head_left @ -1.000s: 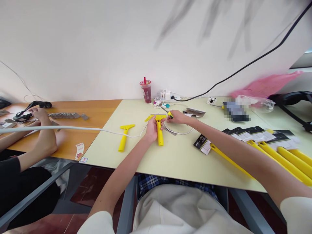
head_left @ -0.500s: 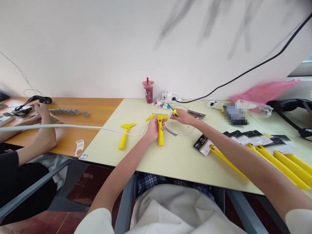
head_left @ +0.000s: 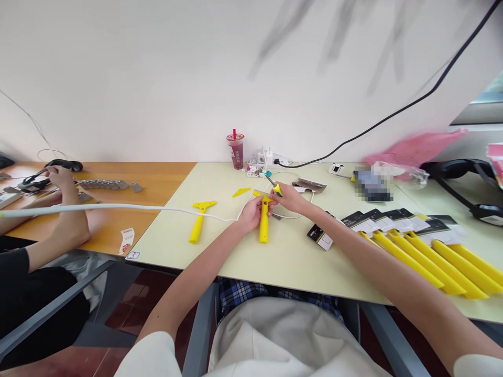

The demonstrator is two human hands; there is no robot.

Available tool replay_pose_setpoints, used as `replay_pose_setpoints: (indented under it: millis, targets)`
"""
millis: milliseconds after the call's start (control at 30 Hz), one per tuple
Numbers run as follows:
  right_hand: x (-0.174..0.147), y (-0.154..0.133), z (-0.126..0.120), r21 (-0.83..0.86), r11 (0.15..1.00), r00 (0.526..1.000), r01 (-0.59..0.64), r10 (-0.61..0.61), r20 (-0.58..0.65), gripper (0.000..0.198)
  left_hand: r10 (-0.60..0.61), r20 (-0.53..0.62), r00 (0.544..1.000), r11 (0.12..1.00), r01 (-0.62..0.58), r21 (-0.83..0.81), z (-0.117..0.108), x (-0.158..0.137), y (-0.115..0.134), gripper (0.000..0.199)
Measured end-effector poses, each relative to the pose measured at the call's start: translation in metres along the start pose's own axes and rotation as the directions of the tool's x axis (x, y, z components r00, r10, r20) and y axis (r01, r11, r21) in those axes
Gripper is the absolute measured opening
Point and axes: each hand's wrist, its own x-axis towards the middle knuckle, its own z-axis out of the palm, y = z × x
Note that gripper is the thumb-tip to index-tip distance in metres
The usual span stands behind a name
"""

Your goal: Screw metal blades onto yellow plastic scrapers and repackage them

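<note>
My left hand is closed around a yellow scraper, whose handle points toward me and whose head faces the wall. A screwdriver with a yellow and green handle is gripped in my right hand, just above the right side of the scraper head; its shaft slants up and left. To the left on the table lies a second yellow scraper. Between the two, farther back, is a loose flat yellow piece. Fingers partly hide the head of the held scraper.
Several yellow handles with black-and-white cards lie at right. A drink cup and a power strip stand by the wall. A white cable crosses from the left. A co-worker's hand is at the orange table.
My right hand has brought the screwdriver left and lower, close over the scraper head. The held scraper has shifted slightly right and toward me, and the loose yellow piece now shows apart from it.
</note>
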Motion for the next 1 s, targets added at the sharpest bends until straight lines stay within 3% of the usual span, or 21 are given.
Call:
replay_pose_setpoints:
  millis: [200,400,600,833,1000]
  targets:
    - [-0.005,0.012,0.001,0.126,0.991,0.999,-0.034,0.039,-0.036,0.031,-0.015,0.012,1.000,1.000,0.015,-0.005,0.003,-0.001,-0.002,0.028]
    - [-0.021,0.013,0.010,0.277,0.960,0.986,-0.033,0.077,-0.151,0.051,-0.044,0.025,0.999,0.997,0.042,0.058,0.004,-0.001,-0.001,0.030]
    - [-0.037,0.014,0.018,0.371,0.928,0.954,-0.019,0.128,-0.271,0.037,-0.051,0.016,0.999,0.990,0.048,0.129,0.000,0.001,-0.001,0.031]
    - [-0.039,0.012,0.024,0.481,0.877,0.946,-0.007,0.161,-0.280,0.025,-0.023,-0.016,1.000,0.983,0.026,0.180,0.004,-0.003,0.003,0.029]
    - [-0.036,0.010,0.024,0.586,0.810,0.939,-0.016,0.213,-0.268,0.037,-0.029,-0.026,0.999,0.978,0.034,0.208,0.004,-0.002,0.004,0.027]
